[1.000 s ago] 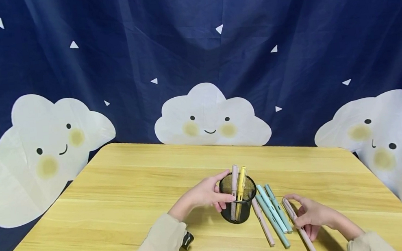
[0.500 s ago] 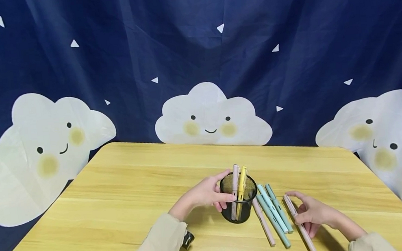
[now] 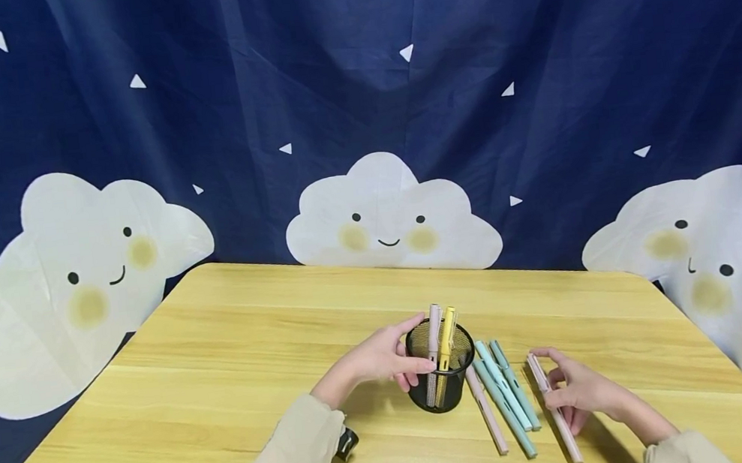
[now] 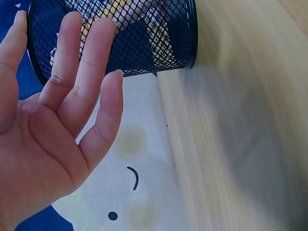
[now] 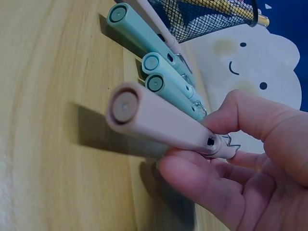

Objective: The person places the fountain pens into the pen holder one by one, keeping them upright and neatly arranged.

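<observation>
My left hand (image 3: 384, 354) grips the black mesh pen holder (image 3: 437, 390) by its rim, thumb in front and index finger toward the back. Inside the holder stand a pale mauve pen (image 3: 434, 327) and a yellow pen (image 3: 447, 335). To the right, my right hand (image 3: 585, 391) pinches a pink pen (image 5: 163, 122) between thumb and fingers. Its lower end tilts toward me, and the right wrist view shows its shadow beside it. Between the hands lie another pink pen (image 3: 488, 415), a light blue pen (image 3: 502, 384) and two teal pens (image 5: 139, 29).
The light wooden table (image 3: 221, 353) reaches back to a dark blue curtain (image 3: 339, 54) printed with white clouds. A black band (image 3: 346, 444) shows at the left sleeve. The loose pens lie close against the holder's right side.
My right hand has shifted the pink pen slightly away from me. The left hand, the pen holder and the loose pens stay in place.
</observation>
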### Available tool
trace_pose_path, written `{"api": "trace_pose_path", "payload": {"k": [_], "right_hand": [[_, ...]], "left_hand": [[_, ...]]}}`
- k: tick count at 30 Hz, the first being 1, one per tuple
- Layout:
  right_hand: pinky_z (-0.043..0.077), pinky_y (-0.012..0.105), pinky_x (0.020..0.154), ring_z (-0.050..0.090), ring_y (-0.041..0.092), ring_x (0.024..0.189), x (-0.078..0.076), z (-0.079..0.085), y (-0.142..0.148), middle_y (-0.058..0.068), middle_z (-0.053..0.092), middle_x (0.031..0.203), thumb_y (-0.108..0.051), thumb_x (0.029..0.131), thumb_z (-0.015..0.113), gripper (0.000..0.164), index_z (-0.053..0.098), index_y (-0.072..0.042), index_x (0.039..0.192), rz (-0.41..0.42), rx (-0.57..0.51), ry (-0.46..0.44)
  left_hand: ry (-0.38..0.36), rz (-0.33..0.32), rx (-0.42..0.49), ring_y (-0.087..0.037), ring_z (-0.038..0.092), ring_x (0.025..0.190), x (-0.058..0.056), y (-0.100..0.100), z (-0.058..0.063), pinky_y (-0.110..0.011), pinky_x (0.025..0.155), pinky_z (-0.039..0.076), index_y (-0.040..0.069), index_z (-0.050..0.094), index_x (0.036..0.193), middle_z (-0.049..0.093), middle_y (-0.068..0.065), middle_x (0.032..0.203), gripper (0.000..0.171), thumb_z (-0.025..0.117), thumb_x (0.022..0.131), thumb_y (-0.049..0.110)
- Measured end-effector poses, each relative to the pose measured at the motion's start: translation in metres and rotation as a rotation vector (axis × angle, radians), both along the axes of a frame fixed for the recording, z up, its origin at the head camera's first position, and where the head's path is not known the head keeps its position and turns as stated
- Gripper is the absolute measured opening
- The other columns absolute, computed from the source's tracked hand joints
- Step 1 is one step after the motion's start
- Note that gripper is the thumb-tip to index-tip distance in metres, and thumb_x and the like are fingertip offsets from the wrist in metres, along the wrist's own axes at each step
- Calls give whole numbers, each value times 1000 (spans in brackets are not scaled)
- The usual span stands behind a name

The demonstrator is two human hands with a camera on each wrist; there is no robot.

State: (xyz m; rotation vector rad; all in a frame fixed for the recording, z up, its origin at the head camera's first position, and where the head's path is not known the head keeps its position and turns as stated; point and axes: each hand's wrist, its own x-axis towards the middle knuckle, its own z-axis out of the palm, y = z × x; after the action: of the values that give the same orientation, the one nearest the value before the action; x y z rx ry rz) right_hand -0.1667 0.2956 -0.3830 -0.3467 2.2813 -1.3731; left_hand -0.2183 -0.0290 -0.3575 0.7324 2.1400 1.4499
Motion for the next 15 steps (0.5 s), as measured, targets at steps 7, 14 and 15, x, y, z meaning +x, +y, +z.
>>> {"api": "trace_pose_path", "payload": {"k": [7,14,15], "right_hand": [[49,46,44,55,17,46,-2,0,1,13,50,83,-7,85,58,77,3,7,136,3,-5,20],[49,45,44,55,17,48,-3,-2,3,13,53,85,0,81,57,78,10,-14,141,-22,-51,58],[49,45,45,56,18,48,-3,-3,4,13,54,86,1,80,56,76,15,-24,140,-21,-63,64]], "left_hand": [[-17,4,12,-45,59,60,2,0,1,-48,61,50,10,16,144,60,-17,61,83,69,80,15],[-11,2,13,-45,59,60,2,-1,2,-49,61,49,10,16,143,60,-16,61,82,68,80,15],[-11,2,12,-44,59,60,2,-1,2,-49,61,49,10,16,143,60,-16,61,82,68,80,15]]}}
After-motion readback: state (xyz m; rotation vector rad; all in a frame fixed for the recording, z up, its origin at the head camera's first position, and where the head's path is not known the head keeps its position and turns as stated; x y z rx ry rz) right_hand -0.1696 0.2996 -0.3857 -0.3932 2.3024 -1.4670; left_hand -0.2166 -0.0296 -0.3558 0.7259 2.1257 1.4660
